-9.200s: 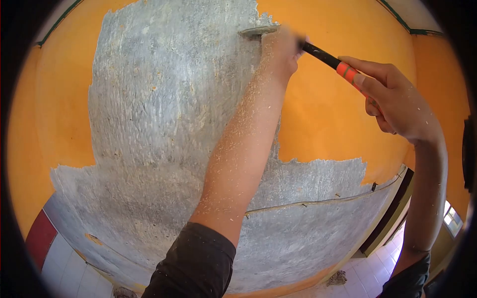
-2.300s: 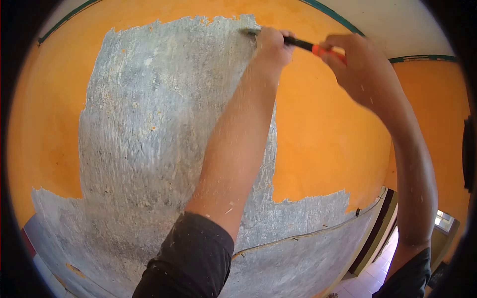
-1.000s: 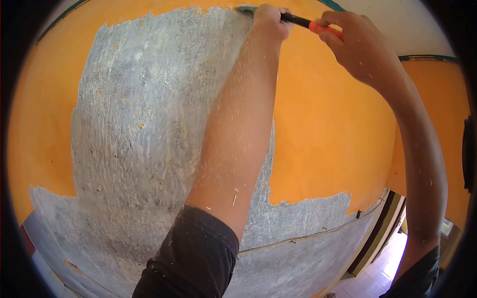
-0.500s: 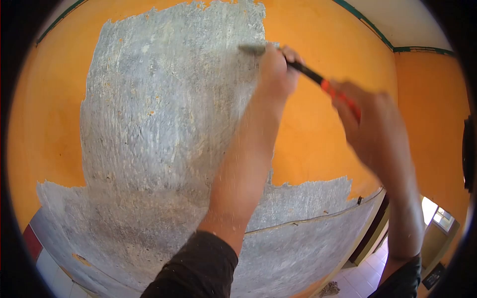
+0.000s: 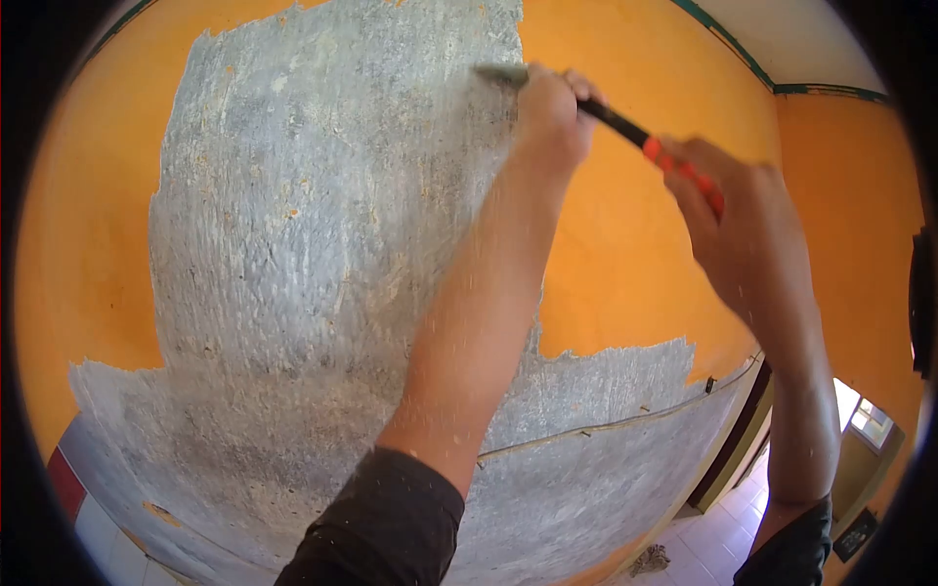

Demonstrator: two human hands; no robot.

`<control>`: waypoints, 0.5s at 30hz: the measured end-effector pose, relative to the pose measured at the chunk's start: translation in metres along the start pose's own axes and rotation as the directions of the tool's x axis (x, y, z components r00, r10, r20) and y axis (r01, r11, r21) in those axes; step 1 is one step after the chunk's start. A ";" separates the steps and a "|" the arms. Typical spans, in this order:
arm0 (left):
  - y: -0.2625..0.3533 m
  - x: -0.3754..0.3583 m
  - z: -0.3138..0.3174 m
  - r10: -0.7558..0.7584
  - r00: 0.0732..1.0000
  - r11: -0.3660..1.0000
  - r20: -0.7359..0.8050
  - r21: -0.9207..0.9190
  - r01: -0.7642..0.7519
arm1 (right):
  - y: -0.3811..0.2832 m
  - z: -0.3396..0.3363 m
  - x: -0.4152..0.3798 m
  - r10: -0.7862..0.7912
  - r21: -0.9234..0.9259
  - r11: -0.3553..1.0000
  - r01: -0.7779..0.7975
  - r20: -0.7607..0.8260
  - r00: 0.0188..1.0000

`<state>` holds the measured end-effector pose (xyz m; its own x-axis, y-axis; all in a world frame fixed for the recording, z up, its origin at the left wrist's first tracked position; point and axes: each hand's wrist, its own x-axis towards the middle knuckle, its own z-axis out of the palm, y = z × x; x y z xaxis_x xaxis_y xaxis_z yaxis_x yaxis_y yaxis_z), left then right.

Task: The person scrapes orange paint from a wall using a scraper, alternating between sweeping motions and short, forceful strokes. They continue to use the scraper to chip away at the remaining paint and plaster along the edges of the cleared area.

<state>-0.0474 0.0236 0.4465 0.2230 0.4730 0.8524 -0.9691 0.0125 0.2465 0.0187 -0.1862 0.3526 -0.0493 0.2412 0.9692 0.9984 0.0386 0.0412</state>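
A long-handled scraper with a black shaft and a red-and-black grip slants across the upper wall. My left hand is closed round its shaft near the head. Farther down, my right hand wraps the red grip. The blurred blade lies at the right edge of the bare grey patch, beside the orange paint. Paint edges round the patch are ragged, and small orange flecks remain on the grey. Fine specks show in front of my left forearm.
A thin cable runs across the lower grey wall to a small fixing at the right. A doorway and pale floor tiles are at the lower right. Dark green trim lines the ceiling edge.
The blade and my left hand sit slightly higher in the view. My right hand has shifted a little to the right. The wall appears slightly shifted as the camera moved.
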 end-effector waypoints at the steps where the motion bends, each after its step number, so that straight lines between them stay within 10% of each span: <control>1: 0.001 0.012 0.009 0.044 0.997 0.997 -0.058 0.067 -0.040 | 0.006 0.005 0.007 -0.079 0.049 0.995 0.083 -0.076 0.994; 10: -0.004 0.022 0.011 0.081 0.996 0.994 -0.045 0.075 -0.078 | 0.003 -0.007 0.017 0.040 -0.038 0.999 -0.038 0.061 0.997; 15: -0.010 0.025 0.024 0.088 0.979 0.986 -0.186 0.157 -0.059 | 0.032 0.007 0.023 -0.192 -0.019 0.981 0.191 -0.137 0.972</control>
<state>-0.0302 0.0143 0.4759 0.1132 0.6276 0.7703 -0.9517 -0.1542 0.2655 0.0493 -0.1726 0.3740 -0.2355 0.0940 0.9673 0.9710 0.0655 0.2300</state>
